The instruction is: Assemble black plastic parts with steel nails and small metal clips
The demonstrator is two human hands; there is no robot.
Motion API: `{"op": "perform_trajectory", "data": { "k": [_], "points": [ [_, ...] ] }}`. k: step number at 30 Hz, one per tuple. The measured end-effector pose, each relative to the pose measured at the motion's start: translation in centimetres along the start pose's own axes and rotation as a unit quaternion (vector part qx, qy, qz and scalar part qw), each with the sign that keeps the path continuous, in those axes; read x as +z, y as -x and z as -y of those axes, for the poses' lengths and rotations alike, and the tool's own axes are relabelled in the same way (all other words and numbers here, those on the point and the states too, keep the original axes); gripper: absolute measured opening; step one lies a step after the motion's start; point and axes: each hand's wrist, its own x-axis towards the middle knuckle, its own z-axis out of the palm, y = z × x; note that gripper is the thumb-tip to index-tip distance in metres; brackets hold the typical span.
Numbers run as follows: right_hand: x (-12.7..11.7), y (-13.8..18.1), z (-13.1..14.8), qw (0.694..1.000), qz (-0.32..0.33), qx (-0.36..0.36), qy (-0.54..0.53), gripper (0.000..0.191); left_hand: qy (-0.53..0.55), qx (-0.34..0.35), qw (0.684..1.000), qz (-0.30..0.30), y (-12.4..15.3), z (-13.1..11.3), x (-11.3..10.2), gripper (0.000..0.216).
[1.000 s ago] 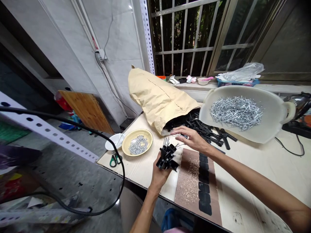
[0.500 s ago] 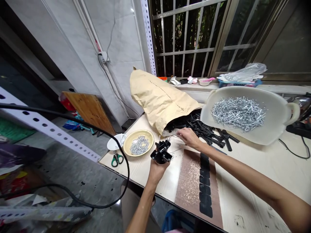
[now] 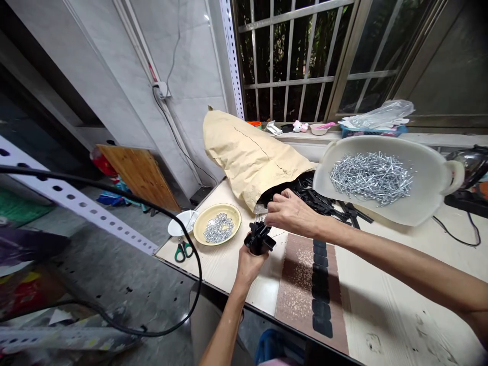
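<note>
A bundle of black plastic pieces (image 3: 260, 239) stands upright in my left hand (image 3: 249, 264), whose fingers are wrapped round its lower part. Thin metal pins stick up from its top. Directly above and to its right is my right hand (image 3: 287, 211), fingers pinched together at the bundle's top edge; what they hold is hidden. Behind my right hand, more black plastic pieces (image 3: 310, 198) spill from the mouth of a large paper sack (image 3: 251, 152). To the left of the bundle sits a yellowish bowl (image 3: 198, 231) of small shiny metal parts.
A big pale scoop-shaped basin (image 3: 427, 188) holds many metal pins (image 3: 371, 178). Scissors (image 3: 183, 251) and a white dish (image 3: 177, 226) are at the table's left corner. Black rounded pads (image 3: 321, 284) line a brown board (image 3: 295, 305). A black cable (image 3: 200, 264) loops across the left foreground.
My right hand has come down and closer to the bundle, its fingers now at the top of the pieces. My left hand has tilted the bundle and shifted slightly right.
</note>
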Motion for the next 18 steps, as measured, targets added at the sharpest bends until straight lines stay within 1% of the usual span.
{"op": "perform_trajectory", "data": {
  "k": [2, 4, 9, 12, 13, 14, 16, 18],
  "points": [
    [-0.4, -0.5, 0.4, 0.999, 0.016, -0.026, 0.016, 0.025, -0.007, 0.000, 1.000, 0.004, 0.2, 0.0, -0.1, 0.025],
    [-0.5, -1.0, 0.8, 0.998, 0.032, -0.046, 0.025, 0.021, -0.013, -0.002, 1.000, 0.009, 0.3, 0.1, -0.1, 0.026],
    [-0.4, -1.9, 1.5, 0.995, 0.053, -0.076, 0.042, 0.014, -0.006, 0.003, 1.000, 0.008, 0.3, 0.6, 0.0, 0.024],
    [-0.9, -2.1, 1.6, 0.995, 0.064, -0.078, 0.003, 0.009, 0.009, 0.005, 1.000, 0.005, 0.1, 0.7, 0.2, 0.023],
    [-1.2, -2.1, 1.4, 0.995, 0.057, -0.074, -0.024, 0.012, 0.015, 0.006, 1.000, 0.001, 0.1, 0.6, 0.3, 0.024],
    [-1.5, -2.0, 1.1, 0.995, 0.044, -0.069, -0.055, 0.020, 0.020, 0.004, 1.000, -0.006, 0.2, 0.4, 0.3, 0.025],
    [-1.4, -1.5, -0.1, 0.993, -0.003, -0.045, -0.109, 0.030, 0.028, 0.000, 0.999, -0.018, 0.5, 0.0, 0.2, 0.029],
    [-0.1, -0.5, -1.5, 0.992, -0.036, 0.006, -0.122, 0.026, 0.035, -0.002, 0.999, -0.029, 1.0, -0.7, -0.1, 0.033]
  ]
}}
